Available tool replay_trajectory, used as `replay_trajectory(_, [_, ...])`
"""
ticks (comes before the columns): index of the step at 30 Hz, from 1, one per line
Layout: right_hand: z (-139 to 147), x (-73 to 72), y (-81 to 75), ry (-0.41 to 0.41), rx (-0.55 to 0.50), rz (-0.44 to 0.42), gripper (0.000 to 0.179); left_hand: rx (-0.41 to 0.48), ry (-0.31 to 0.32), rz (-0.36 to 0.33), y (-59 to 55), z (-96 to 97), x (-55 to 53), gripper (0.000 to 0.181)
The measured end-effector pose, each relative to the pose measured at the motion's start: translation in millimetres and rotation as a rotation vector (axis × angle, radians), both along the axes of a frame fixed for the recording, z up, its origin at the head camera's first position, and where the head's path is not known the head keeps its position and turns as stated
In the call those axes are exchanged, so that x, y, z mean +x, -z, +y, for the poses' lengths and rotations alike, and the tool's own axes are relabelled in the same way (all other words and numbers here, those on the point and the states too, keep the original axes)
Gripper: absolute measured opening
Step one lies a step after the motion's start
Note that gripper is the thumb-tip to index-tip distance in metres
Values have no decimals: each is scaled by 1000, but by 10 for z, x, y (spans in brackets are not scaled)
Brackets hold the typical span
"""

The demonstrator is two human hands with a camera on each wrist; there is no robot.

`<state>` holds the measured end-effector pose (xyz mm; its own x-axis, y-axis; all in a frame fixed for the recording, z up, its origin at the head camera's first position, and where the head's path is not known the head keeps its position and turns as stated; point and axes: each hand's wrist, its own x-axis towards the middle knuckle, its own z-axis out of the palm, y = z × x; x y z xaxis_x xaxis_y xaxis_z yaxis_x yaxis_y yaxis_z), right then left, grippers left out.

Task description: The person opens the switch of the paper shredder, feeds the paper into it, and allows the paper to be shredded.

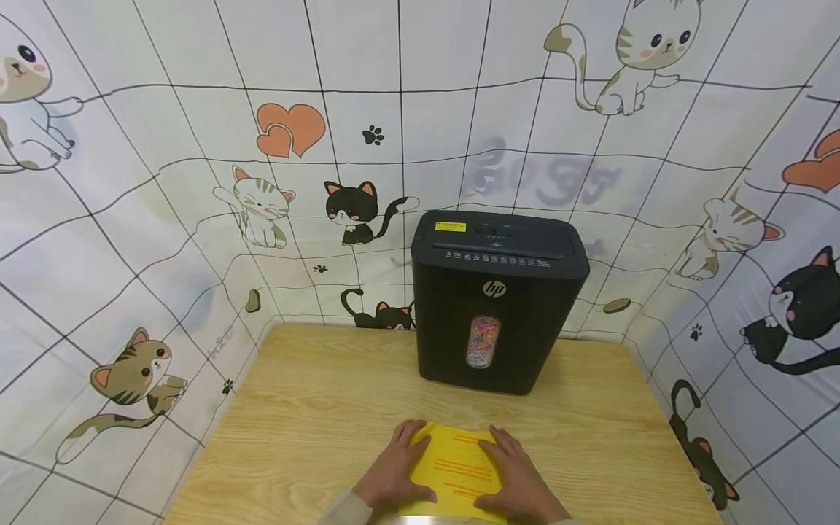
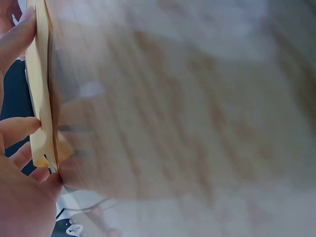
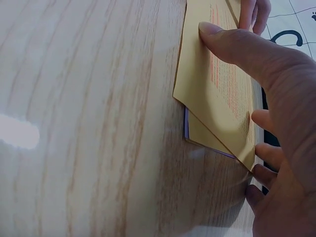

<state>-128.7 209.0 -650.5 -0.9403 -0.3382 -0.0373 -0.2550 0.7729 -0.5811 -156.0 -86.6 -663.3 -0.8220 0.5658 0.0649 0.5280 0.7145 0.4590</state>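
A yellow sheet of paper (image 1: 459,470) with printed red lines lies on the wooden table near its front edge. Its corner sits askew over another yellow sheet with a purple edge (image 3: 210,140) in the right wrist view. My left hand (image 1: 396,467) rests on the left side, thumb and index finger on top, other fingertips at the edge and against the tabletop. On the opposite side is my right hand (image 1: 521,477), its thumb laid across the paper and its spread fingers along the border. Neither hand visibly pinches the paper.
Behind the paper stands a black HP shredder (image 1: 499,306) with coloured scraps showing in its window. The light wooden tabletop (image 1: 315,408) stretches to both sides. White cat-print sheeting (image 1: 367,65) surrounds the table at the back and sides.
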Motion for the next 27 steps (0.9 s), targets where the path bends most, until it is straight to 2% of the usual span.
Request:
replay_trajectory(7, [-21,-4,-23,15,11,16,98,-1,4,43,6,5,-10,111])
replay_trajectory(11, [-47,-29,-29,73,18,96,72,-1,3,64,-17,8,-3,111])
replay_trajectory(15, [-81,-67,-65,197,-16,166,45,-4,-6,47,-26,10,8,111])
replay_trajectory(20, [-67,-117,-126,331,-114,107,29,11,-28,1,-18,15,21,112])
replay_trajectory(24, [-29,-138,-108,394,-192,77,10,47,-45,-17,29,-4,18,116])
replay_trajectory(27, [-5,-142,-97,417,-258,89,9,77,-68,-31,62,-16,12,121])
